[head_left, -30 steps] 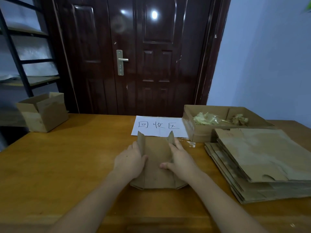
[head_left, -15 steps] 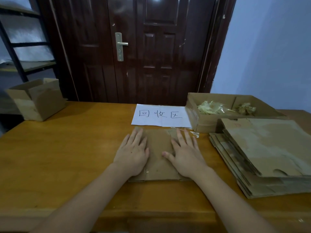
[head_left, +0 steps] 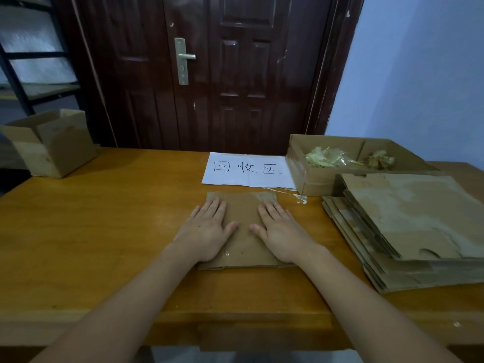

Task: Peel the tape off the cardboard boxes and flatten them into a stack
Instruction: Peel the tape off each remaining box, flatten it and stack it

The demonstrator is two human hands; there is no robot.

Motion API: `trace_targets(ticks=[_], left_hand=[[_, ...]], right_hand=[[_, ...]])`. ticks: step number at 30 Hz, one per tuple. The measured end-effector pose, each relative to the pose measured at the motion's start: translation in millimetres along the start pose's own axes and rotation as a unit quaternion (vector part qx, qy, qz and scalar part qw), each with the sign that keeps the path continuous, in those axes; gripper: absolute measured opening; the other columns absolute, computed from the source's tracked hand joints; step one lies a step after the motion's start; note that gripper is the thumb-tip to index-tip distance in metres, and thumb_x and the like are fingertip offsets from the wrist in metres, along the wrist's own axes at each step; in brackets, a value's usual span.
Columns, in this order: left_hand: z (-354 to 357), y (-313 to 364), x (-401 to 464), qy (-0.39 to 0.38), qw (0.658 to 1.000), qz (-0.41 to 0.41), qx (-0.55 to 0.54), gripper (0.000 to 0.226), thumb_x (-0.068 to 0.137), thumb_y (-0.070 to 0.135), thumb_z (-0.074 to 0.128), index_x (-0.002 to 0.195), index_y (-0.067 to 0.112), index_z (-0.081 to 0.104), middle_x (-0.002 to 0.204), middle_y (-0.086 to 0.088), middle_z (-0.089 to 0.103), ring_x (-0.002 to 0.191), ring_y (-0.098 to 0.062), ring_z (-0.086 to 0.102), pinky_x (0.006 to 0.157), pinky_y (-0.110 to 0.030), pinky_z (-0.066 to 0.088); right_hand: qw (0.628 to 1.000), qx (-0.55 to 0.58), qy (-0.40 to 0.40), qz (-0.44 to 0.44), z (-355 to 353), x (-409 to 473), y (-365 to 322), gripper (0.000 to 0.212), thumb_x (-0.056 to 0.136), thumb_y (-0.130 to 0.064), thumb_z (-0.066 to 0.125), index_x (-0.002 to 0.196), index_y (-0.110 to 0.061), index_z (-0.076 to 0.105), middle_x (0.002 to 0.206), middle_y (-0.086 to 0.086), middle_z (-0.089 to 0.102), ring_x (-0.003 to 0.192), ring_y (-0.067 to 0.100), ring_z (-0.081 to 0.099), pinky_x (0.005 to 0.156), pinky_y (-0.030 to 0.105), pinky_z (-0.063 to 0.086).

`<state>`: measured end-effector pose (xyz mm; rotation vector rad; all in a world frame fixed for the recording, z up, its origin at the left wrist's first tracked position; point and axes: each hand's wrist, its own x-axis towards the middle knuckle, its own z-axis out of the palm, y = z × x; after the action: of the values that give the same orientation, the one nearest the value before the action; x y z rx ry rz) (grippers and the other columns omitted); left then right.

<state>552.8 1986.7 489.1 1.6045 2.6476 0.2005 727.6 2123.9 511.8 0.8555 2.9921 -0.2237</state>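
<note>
Flattened brown cardboard box (head_left: 242, 226), beside flattened stack (head_left: 413, 226)

a: head view position?
b: single camera, worn high, looking forward and down across the wooden table (head_left: 104, 231), close above it, facing the dark door (head_left: 235, 74).
a: shared coverage?
b: none; one view only.

The wooden table (head_left: 104, 231) carries a flattened cardboard box (head_left: 242, 218) at centre, a handwritten paper sign (head_left: 248, 169) behind it, an open box (head_left: 52, 145) far left, a tape-scrap box (head_left: 314, 179) and a stack of flattened boxes (head_left: 406, 224) right.
</note>
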Motion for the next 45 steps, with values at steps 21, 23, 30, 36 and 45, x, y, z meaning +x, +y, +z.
trace_targets(ticks=[21, 23, 30, 36, 45], left_hand=[[-38.2, -2.4, 12.5, -0.090, 0.991, 0.053, 0.083, 0.083, 0.094, 0.078, 0.012, 0.164, 0.034, 0.008, 0.173, 0.003, 0.003, 0.159, -0.022, -0.001, 0.125, -0.050, 0.001], [-44.6, 4.8, 14.0, -0.061, 0.990, 0.040, 0.119, 0.069, 0.099, 0.074, 0.023, 0.160, 0.041, 0.023, 0.169, -0.001, 0.017, 0.155, -0.028, 0.013, 0.121, -0.052, 0.014], [-42.8, 34.1, -23.7, 0.042, 0.989, 0.057, 0.131, 0.061, 0.101, 0.067, 0.029, 0.137, 0.027, 0.058, 0.139, -0.002, 0.053, 0.125, -0.024, 0.046, 0.103, -0.043, 0.037], [-38.0, 43.8, -52.9, -0.076, 0.995, -0.006, 0.060, 0.127, 0.064, 0.106, 0.016, 0.162, 0.027, 0.019, 0.170, 0.002, 0.016, 0.156, -0.022, 0.015, 0.123, -0.052, 0.018], [-45.5, -5.5, -35.1, -0.066, 0.995, -0.076, 0.024, 0.095, 0.075, 0.095, 0.041, 0.157, 0.052, 0.020, 0.169, 0.004, 0.017, 0.154, -0.027, 0.015, 0.122, -0.051, 0.017]], right_hand=[[0.993, -0.075, 0.011, 0.093, -3.6, -28.5, -30.8, 0.077, 0.103, -0.063, 0.013, 0.162, -0.013, 0.014, 0.168, 0.014, 0.017, 0.154, 0.030, 0.015, 0.126, 0.048, 0.013], [0.986, -0.123, 0.026, 0.109, -8.6, -33.2, -38.4, 0.082, 0.102, -0.067, 0.014, 0.158, -0.009, 0.026, 0.160, 0.017, 0.034, 0.147, 0.033, 0.030, 0.121, 0.050, 0.021], [0.985, -0.126, -0.005, 0.118, -31.2, -31.0, -40.8, 0.080, 0.099, -0.072, 0.023, 0.148, -0.015, 0.047, 0.156, 0.015, 0.038, 0.143, 0.031, 0.033, 0.118, 0.053, 0.025], [0.988, -0.116, 0.001, 0.106, -33.9, -29.1, -27.6, 0.062, 0.102, -0.065, 0.032, 0.139, -0.021, 0.058, 0.150, 0.008, 0.044, 0.138, 0.030, 0.036, 0.114, 0.051, 0.031], [0.994, -0.004, 0.052, 0.098, -31.0, -41.5, -15.6, 0.063, 0.079, -0.079, 0.062, 0.090, -0.018, 0.066, 0.090, -0.002, 0.065, 0.078, 0.015, 0.060, 0.059, 0.028, 0.045]])
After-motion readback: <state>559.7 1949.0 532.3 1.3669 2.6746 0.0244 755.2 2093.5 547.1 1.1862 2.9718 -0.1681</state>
